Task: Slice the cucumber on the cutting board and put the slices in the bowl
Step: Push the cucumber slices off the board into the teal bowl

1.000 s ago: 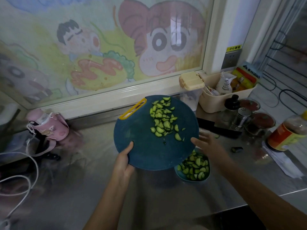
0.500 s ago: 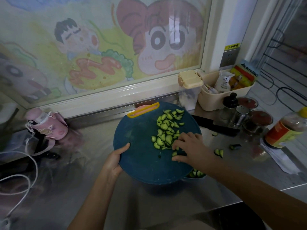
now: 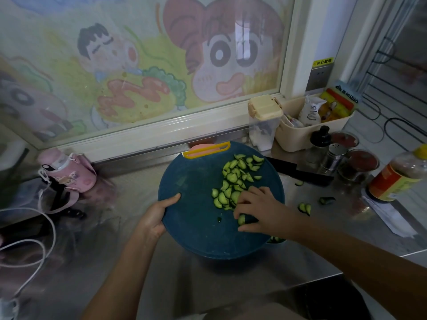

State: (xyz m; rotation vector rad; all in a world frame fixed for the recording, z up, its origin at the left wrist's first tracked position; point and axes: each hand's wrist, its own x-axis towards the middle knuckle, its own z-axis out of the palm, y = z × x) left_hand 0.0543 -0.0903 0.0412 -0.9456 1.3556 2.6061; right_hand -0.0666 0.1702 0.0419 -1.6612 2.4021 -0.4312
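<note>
— What's the left doing?
— My left hand (image 3: 153,218) has its fingers clamped on the near-left rim of the round cutting board (image 3: 196,192), thumb on top. The board is off the bench (image 3: 115,262).
— And the cucumber slices (image 3: 235,179)?
— Heaped on the board's right half. My right hand (image 3: 261,211) lies on the nearer ones, fingers bent, tips down. I cannot tell whether they pinch any.
— The bowl (image 3: 276,239)?
— Only a sliver shows under the board's near-right edge.

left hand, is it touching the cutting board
Touching. The head view shows the left hand gripping the cutting board at its left rim, thumb lying on the top face.
</note>
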